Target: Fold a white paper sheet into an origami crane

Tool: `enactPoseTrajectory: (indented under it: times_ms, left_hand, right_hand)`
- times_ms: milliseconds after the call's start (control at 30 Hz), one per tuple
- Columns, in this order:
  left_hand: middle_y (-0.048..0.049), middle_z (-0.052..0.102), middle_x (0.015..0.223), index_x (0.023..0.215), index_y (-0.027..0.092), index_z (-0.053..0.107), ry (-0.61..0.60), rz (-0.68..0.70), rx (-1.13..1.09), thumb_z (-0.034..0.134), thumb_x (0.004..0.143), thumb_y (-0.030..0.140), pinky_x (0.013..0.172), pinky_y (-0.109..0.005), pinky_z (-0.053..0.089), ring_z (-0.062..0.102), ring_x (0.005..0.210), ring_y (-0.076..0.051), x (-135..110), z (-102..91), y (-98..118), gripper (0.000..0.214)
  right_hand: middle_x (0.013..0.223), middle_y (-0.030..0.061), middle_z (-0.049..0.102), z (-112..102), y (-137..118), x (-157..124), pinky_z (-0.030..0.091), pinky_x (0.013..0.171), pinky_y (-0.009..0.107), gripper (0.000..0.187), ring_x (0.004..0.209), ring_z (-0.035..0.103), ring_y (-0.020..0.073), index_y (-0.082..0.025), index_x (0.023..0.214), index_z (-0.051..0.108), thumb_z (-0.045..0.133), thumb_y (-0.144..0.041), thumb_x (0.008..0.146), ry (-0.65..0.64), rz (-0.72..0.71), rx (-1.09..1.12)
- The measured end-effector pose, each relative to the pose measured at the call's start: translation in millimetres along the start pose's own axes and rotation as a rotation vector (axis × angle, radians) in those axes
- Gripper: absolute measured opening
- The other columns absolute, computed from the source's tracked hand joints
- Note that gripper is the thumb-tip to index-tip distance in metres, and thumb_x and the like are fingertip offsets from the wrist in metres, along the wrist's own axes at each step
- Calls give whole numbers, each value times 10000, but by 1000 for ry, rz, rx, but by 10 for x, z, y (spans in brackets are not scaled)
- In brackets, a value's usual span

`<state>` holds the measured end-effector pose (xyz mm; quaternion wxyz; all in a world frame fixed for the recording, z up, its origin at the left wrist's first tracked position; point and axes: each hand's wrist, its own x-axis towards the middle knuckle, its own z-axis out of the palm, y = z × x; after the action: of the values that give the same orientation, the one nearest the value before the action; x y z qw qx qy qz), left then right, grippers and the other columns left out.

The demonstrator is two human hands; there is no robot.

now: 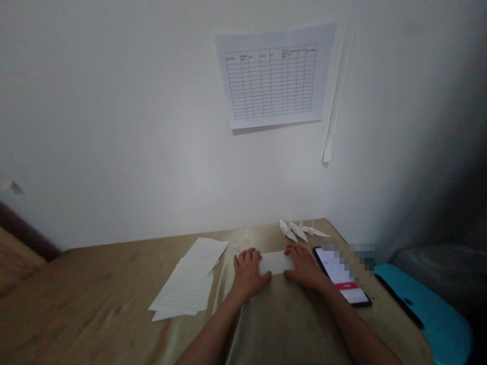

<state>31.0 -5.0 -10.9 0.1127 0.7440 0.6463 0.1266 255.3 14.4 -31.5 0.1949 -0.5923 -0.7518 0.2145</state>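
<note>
A small white rectangular piece of paper (277,262) lies on the brown tabletop between my hands. It looks folded, though its layers cannot be made out. At its left end, my left hand (248,272) holds it down, with the thumb by the near edge and the fingers toward the far edge. My right hand (304,267) holds the right end in the same way. Both hands partly cover the paper's ends. Just beyond my right hand stand several folded white paper cranes (299,230), close to the wall.
Loose lined paper sheets (186,284) lie overlapping on the brown-covered table (95,304), left of my hands. A lit phone (344,284) rests by my right forearm. Past the right edge is a turquoise object (429,309). A printed table sheet (276,78) hangs on the wall.
</note>
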Motion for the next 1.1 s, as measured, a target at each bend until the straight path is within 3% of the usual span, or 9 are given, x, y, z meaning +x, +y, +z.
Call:
enactPoseTrajectory:
  times_ms: [200,400,600,1100]
  left_hand:
    - [-147,473,1509,1291,216,567,39,-46,21,640,740,614,1230,-637,95,323,1447,-388,-9,108,110,683]
    - [-156,446,1540,1339,224,546,45,-61,35,608,752,650,1230,-646,80,300,1464,-399,-23,121,146,727]
    - [-166,411,1572,1409,205,504,15,-82,58,595,761,641,1222,-668,79,266,1483,-409,-15,121,180,786]
    - [-109,440,1545,1298,251,535,-43,-68,0,629,738,460,1246,-613,91,306,1479,-341,30,68,33,606]
  right_hand:
    - [1448,166,482,82,-156,-12,234,1214,423,603,1413,370,332,-153,1238,544,723,-380,709,46,51,-62]
    - [1433,148,494,162,-174,5,257,1195,452,626,1410,379,350,-204,1237,532,757,-452,707,98,72,-68]
    - [1383,150,516,162,-157,40,266,1184,442,563,1384,399,352,-199,1188,552,746,-392,696,86,77,-74]
    - [1471,112,482,-5,100,113,274,1192,408,579,1407,386,284,-196,1228,579,660,-186,655,-54,1,2]
